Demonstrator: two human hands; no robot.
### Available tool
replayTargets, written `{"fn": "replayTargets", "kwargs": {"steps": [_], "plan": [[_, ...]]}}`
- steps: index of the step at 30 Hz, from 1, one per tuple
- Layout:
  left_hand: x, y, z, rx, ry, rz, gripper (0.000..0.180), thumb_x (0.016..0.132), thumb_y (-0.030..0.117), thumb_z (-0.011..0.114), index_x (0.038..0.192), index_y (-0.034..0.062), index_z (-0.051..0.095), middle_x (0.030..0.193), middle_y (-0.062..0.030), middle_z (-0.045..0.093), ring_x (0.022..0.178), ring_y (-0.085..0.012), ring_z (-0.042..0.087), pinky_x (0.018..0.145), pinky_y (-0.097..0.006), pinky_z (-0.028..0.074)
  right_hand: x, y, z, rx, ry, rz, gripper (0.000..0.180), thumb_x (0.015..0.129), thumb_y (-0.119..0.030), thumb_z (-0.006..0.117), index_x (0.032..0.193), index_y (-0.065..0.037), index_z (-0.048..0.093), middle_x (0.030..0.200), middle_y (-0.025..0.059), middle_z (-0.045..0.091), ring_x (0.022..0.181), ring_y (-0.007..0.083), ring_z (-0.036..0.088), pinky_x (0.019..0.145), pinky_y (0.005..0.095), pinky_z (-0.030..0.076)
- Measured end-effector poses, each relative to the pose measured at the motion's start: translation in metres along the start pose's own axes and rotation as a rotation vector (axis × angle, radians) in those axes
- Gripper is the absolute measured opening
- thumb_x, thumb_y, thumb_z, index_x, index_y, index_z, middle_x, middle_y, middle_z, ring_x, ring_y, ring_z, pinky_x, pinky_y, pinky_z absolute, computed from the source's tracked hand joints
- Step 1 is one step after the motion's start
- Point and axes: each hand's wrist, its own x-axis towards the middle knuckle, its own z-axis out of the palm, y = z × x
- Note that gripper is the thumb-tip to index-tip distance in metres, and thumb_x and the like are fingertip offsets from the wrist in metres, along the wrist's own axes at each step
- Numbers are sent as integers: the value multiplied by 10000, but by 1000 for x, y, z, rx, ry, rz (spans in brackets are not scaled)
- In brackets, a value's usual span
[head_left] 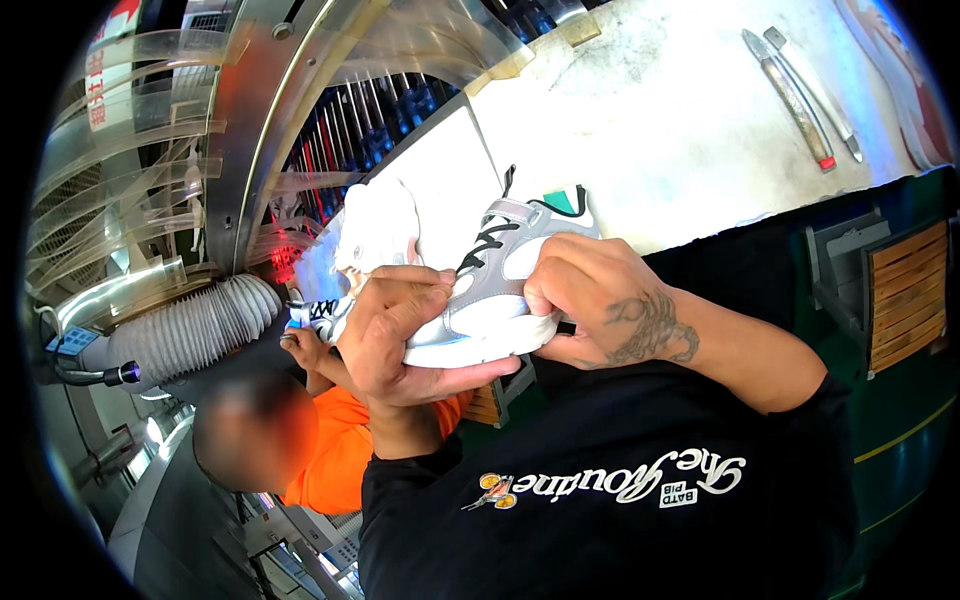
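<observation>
A grey and white sneaker (505, 258) with black laces and a thick white sole is held between my two hands, its toe toward the left. My left hand (385, 325) wraps the toe end, with the thumb on the upper and the fingers under the sole. At the heel end, my right hand (590, 295) is closed on the sole's edge, fingers bent against the side. Just beyond the toe lies a white cloth-like bundle (378, 225); its exact kind I cannot make out.
A white worktable (640, 130) spans the far side, with a red-tipped knife-like tool (790, 98) and a slim metal tool (815, 95) on it. At left, a person in orange (345, 445) handles another shoe (325, 315) near a ribbed hose (200, 322). A wooden-slatted seat (907, 297) stands right.
</observation>
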Motion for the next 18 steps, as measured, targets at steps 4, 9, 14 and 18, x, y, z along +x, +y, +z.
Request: {"fn": "replayTargets", "kwargs": {"steps": [4, 9, 14, 18], "plan": [[9, -11, -5, -30, -38, -22, 732, 560, 464, 1100, 987, 9, 717, 889, -159, 778, 753, -263, 747, 698, -359, 598, 11, 6, -1, -5, 8, 10, 404, 733, -159, 937, 901, -77, 579, 860, 87, 620, 738, 288, 662, 617, 375, 536], [12, -33, -12, -88, -81, 18, 713, 564, 447, 1093, 972, -11, 729, 867, -163, 768, 701, -243, 728, 655, -337, 570, 18, 12, 1, -63, -8, 57, 521, 725, -258, 994, 994, -69, 590, 919, 80, 649, 779, 272, 695, 616, 369, 560], [1, -57, -13, -210, -67, 31, 713, 548, 393, 1107, 990, -23, 731, 874, -171, 761, 721, -242, 736, 674, -338, 568, 12, 25, -1, -182, -24, 165, 795, 739, -476, 984, 1268, -46, 576, 1294, 163, 604, 1126, 342, 668, 938, 475, 561], [-17, -74, -19, -262, -73, -23, 729, 530, 354, 1116, 1014, -30, 728, 917, -178, 768, 770, -247, 745, 711, -346, 573, 10, 28, 8, -335, -11, 153, 994, 743, -502, 985, 1478, -3, 539, 1523, 246, 510, 1369, 465, 562, 1167, 581, 456]]}}
